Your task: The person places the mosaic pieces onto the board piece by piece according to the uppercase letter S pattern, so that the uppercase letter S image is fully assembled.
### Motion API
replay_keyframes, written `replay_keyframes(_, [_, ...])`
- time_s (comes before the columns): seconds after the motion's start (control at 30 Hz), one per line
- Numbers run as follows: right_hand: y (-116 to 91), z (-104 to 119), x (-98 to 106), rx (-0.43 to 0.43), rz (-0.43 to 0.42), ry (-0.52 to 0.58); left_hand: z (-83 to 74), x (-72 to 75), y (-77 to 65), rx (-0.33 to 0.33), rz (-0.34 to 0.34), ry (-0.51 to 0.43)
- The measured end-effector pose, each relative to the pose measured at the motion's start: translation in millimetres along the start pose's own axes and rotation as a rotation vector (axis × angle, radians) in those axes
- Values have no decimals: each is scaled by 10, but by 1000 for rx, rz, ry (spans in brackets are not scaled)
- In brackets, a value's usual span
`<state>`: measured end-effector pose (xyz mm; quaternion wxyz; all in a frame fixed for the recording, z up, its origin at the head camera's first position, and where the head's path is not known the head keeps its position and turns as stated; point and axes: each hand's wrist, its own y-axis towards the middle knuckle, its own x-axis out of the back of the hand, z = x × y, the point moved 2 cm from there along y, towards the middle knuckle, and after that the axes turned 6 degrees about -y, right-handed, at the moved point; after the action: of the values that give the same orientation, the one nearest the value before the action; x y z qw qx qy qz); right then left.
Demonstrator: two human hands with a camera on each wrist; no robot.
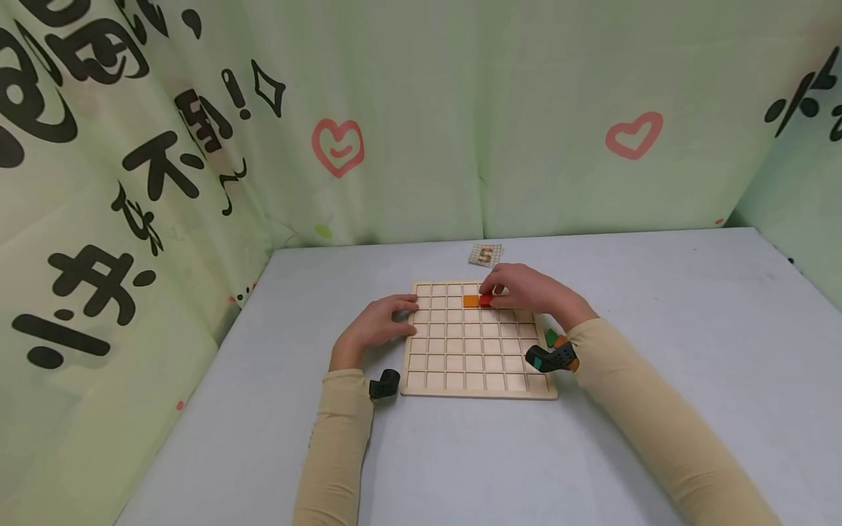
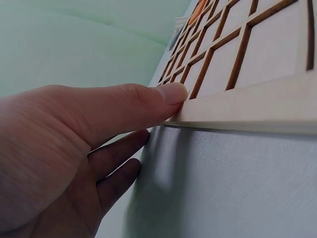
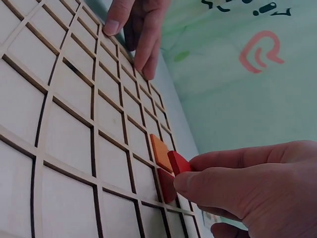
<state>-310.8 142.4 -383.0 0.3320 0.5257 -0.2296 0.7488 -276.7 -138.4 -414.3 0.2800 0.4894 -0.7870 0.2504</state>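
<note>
A wooden grid board (image 1: 454, 398) lies on the table. My right hand (image 1: 529, 292) is over its far part, pinching a small red tile (image 3: 178, 162) between thumb and fingers, as the right wrist view shows. Just below that tile, a darker red piece (image 3: 167, 186) sits in a cell. Beside it an orange square tile (image 1: 471, 301) fills another cell. At the board's left edge, my left hand (image 1: 378, 325) rests with fingers extended. Its thumb (image 2: 171, 93) touches the rim in the left wrist view, and the other fingers are partly hidden.
Behind the board lies a small card (image 1: 485, 255) with a printed grid pattern. Green (image 1: 551, 337) and orange pieces (image 1: 561, 341) lie at the board's right side, partly hidden by the right wrist camera (image 1: 551, 358). A pale green curtain (image 1: 421, 146) borders the table.
</note>
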Motion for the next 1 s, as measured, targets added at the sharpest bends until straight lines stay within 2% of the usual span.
replay_keyframes(0.5, [414, 266, -162, 33, -9, -39, 2, -2, 18, 2, 0, 10])
replay_keyframes(1.0, [425, 300, -203, 54, 24, -87, -6, -1, 13, 6, 1, 4])
